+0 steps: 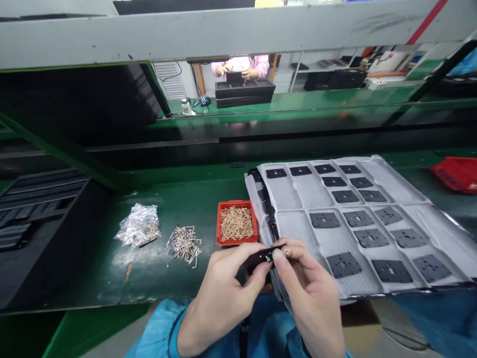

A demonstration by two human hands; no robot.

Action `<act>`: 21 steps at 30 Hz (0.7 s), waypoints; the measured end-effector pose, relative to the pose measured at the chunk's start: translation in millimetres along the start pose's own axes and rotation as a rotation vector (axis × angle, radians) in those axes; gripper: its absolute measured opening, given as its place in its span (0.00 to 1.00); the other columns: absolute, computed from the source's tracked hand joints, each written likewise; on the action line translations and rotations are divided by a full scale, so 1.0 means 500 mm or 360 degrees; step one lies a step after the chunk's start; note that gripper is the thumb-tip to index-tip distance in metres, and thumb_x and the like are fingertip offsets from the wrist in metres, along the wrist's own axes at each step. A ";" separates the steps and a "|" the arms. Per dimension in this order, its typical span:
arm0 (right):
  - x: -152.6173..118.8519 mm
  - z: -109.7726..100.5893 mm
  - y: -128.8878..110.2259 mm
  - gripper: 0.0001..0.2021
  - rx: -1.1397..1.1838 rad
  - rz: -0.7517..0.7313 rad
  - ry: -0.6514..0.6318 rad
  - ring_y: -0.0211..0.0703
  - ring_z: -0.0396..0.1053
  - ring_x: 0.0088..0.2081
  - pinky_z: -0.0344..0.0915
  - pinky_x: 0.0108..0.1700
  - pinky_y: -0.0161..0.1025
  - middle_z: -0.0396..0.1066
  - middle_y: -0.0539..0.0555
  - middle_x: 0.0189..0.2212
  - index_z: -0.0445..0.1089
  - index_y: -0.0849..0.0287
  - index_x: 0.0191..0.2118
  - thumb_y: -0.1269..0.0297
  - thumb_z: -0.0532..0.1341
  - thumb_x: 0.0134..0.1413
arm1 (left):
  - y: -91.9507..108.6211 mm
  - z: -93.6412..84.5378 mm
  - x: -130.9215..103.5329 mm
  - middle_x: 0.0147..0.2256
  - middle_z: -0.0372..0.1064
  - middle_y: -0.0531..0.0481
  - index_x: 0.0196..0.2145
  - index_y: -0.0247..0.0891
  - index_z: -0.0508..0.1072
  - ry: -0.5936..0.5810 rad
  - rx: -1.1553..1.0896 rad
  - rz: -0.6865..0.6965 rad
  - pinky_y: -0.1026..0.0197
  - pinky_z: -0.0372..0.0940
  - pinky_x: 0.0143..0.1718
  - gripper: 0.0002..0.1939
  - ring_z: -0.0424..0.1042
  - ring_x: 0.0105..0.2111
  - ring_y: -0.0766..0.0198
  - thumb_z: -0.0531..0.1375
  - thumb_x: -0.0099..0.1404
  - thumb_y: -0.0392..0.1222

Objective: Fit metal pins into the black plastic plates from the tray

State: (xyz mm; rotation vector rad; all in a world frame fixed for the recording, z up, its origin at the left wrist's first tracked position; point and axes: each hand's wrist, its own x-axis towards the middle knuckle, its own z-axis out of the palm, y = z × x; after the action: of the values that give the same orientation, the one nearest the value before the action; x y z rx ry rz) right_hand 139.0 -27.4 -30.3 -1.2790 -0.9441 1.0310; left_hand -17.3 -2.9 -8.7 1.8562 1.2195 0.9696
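Observation:
Both my hands meet in front of me over the bench's near edge, around one small black plate [261,256] with small holes along it. My left hand [229,291] pinches its left side between thumb and fingers. My right hand [307,288] grips the right end, with the thumb pressed on it near a small shiny metal bit. Fingers cover much of the plate. Just beyond my hands stands a red bin [237,243] full of small brass-coloured bent metal pieces [236,223]. A loose pile of similar pieces [184,244] lies to its left.
A white padded tray [294,223] at right holds several flat black plates [368,238] in compartments. A clear plastic bag [139,224] lies at left, near black trays [40,209]. A red container [456,174] sits far right. Across the bench, a co-worker's hands [238,71] hold a black piece.

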 end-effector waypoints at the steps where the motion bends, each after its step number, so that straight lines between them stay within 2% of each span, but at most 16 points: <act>1: -0.001 0.000 0.001 0.12 0.0003 0.0010 -0.0014 0.44 0.75 0.43 0.76 0.45 0.36 0.73 0.56 0.43 0.76 0.56 0.34 0.53 0.69 0.62 | -0.001 0.000 -0.002 0.38 0.85 0.53 0.46 0.45 0.80 -0.0005 0.0026 0.0014 0.66 0.73 0.34 0.06 0.83 0.33 0.62 0.65 0.73 0.40; 6: -0.001 0.002 0.005 0.12 0.0010 -0.0006 0.0002 0.43 0.75 0.42 0.75 0.44 0.35 0.75 0.57 0.42 0.76 0.56 0.34 0.54 0.69 0.62 | -0.002 -0.002 -0.008 0.41 0.85 0.50 0.48 0.45 0.79 0.0030 0.0152 0.0153 0.65 0.75 0.37 0.07 0.85 0.35 0.59 0.65 0.73 0.39; 11: -0.002 0.007 0.000 0.11 -0.0043 -0.0097 0.0038 0.42 0.76 0.40 0.76 0.41 0.34 0.76 0.56 0.39 0.76 0.57 0.33 0.55 0.69 0.62 | 0.015 -0.017 -0.010 0.43 0.84 0.51 0.53 0.44 0.76 -0.0016 0.0133 0.0248 0.65 0.76 0.42 0.12 0.85 0.39 0.60 0.62 0.74 0.35; 17: -0.006 0.003 0.005 0.07 -0.0194 -0.0209 -0.0017 0.40 0.78 0.42 0.76 0.43 0.30 0.76 0.55 0.41 0.75 0.55 0.36 0.60 0.67 0.66 | 0.024 -0.019 -0.011 0.46 0.83 0.53 0.54 0.45 0.75 0.0009 0.0118 0.0286 0.70 0.73 0.48 0.15 0.83 0.43 0.66 0.56 0.75 0.30; 21: -0.013 0.011 0.003 0.04 -0.0315 -0.0356 0.0033 0.37 0.79 0.42 0.75 0.44 0.28 0.77 0.52 0.40 0.74 0.52 0.37 0.64 0.65 0.67 | 0.021 -0.009 -0.010 0.43 0.84 0.56 0.50 0.48 0.77 0.0101 0.0079 0.0232 0.73 0.73 0.42 0.15 0.83 0.37 0.70 0.56 0.75 0.30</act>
State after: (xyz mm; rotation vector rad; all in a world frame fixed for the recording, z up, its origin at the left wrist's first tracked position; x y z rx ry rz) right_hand 131.8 -32.2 -31.5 -1.3082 -1.1671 0.7636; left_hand -18.2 -10.4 1.5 1.9893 1.1673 1.0934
